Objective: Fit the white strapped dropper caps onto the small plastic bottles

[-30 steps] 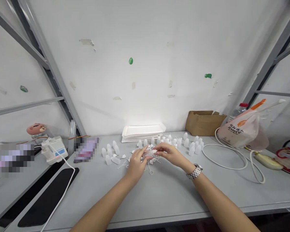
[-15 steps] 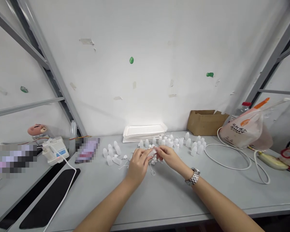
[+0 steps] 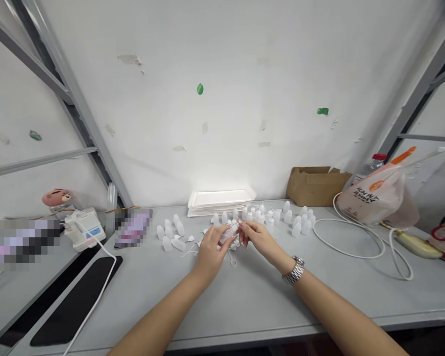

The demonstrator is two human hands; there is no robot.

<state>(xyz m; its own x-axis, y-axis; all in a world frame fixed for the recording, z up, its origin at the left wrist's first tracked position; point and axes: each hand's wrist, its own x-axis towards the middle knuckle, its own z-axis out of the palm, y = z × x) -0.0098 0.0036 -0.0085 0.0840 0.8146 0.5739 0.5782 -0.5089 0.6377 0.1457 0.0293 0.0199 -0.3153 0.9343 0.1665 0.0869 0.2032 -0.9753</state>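
Near the middle of the grey table point(image 3: 259, 296), my left hand point(image 3: 212, 248) holds a small translucent white bottle point(image 3: 228, 232) between thumb and fingers. My right hand point(image 3: 255, 238), with a metal watch at its wrist, pinches the bottle's top end; the small part at its fingertips is mostly hidden. Loose white caps and a ring-shaped white piece point(image 3: 233, 262) lie under and beside the hands. Several small bottles point(image 3: 166, 243) are to the left, some upright and one on its side. More bottles point(image 3: 296, 229) stand behind the hands and to the right.
Stacked white trays point(image 3: 222, 198) sit against the wall. An open cardboard box point(image 3: 317, 187), a plastic bag point(image 3: 374, 195) and a looped white cable point(image 3: 350, 257) are at the right. On the left are a black pad point(image 3: 77, 301), a white power strip point(image 3: 84, 230) and a blurred purple item point(image 3: 134, 228).
My left fingers have opened a little around the bottle, so more of it shows. My right hand stays at its top. The camera view has shifted slightly.
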